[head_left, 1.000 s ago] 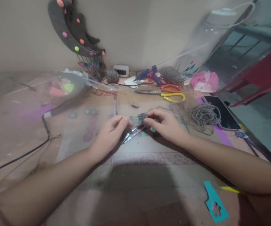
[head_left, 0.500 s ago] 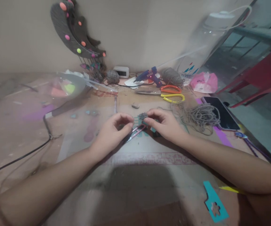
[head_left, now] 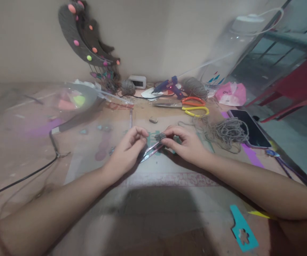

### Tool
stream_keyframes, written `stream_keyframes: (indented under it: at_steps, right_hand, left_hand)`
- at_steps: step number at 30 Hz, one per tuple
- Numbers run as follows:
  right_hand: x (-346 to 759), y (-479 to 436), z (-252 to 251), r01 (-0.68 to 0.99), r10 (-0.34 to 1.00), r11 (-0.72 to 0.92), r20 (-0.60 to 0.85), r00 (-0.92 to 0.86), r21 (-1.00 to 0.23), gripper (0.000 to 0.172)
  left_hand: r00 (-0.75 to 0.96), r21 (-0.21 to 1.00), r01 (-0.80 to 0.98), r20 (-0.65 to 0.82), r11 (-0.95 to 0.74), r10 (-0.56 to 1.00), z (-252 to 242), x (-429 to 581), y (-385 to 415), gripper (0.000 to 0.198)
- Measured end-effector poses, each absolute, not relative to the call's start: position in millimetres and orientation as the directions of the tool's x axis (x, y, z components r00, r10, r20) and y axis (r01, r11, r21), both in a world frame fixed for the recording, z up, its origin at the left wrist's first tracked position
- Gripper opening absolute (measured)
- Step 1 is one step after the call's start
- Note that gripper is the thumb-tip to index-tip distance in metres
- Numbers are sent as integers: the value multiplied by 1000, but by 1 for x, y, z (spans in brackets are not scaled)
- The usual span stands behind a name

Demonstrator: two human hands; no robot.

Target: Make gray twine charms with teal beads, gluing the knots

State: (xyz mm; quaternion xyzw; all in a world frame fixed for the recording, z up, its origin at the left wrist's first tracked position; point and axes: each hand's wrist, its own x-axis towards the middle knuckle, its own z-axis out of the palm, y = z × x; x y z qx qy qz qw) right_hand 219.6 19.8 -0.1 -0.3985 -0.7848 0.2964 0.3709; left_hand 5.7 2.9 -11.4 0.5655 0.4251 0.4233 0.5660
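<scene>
My left hand (head_left: 126, 151) rests on the work mat with its fingertips pinched together; what they hold is too small to make out. My right hand (head_left: 188, 144) pinches a small grey yarn-wrapped piece (head_left: 159, 136) between thumb and fingers. Small thread snips (head_left: 150, 151) with a pink handle lie on the mat between and under both hands. A loose tangle of grey yarn (head_left: 226, 131) lies just right of my right hand.
Orange and yellow scissors (head_left: 193, 105), a blue glue gun (head_left: 169, 85), two yarn balls (head_left: 128, 87), a pink bag (head_left: 232, 93) and a phone (head_left: 250, 131) lie behind and to the right. A yarn-covered crescent decoration (head_left: 84, 39) leans on the wall. A teal cutout (head_left: 242, 229) lies near right.
My left hand's fingers lifted off the mat and drew into a pinch. My right hand raised the grey piece slightly and shifted a little left toward the left hand.
</scene>
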Motion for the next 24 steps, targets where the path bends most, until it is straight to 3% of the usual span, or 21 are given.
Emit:
stream_keyframes:
  at_steps: [3, 8, 15, 18, 19, 21, 24]
  right_hand:
    - [220, 19, -1, 395, 811, 561, 389, -436, -728, 11]
    - [220, 19, -1, 377, 792, 585, 406, -455, -718, 10]
    - [220, 21, -3, 367, 824, 499, 298, -482, -785, 13]
    - [226, 28, 1, 300, 827, 523, 390, -404, -798, 33]
    - [229, 30, 3, 302, 818, 560, 457, -348, -772, 35]
    - [233, 32, 7, 370, 744, 668, 573, -344, -645, 24]
    - [233, 28, 6, 411, 533, 846, 537, -654, -338, 15]
  left_hand:
    - [297, 1000, -8, 4, -1, 955, -12, 6, 3, 10]
    - [256, 990, 138, 4, -41, 967, -9, 7, 3, 14]
    - [268, 949, 257, 113, -184, 957, -8, 7, 0, 14]
    - [198, 964, 235, 75, -122, 977, -9, 6, 1, 18]
    - [171, 974, 209, 53, -89, 984, -9, 5, 2, 20]
    - [135, 985, 163, 30, -52, 990, -8, 5, 4, 22]
    - [112, 987, 152, 44, -60, 993, -7, 5, 7, 23]
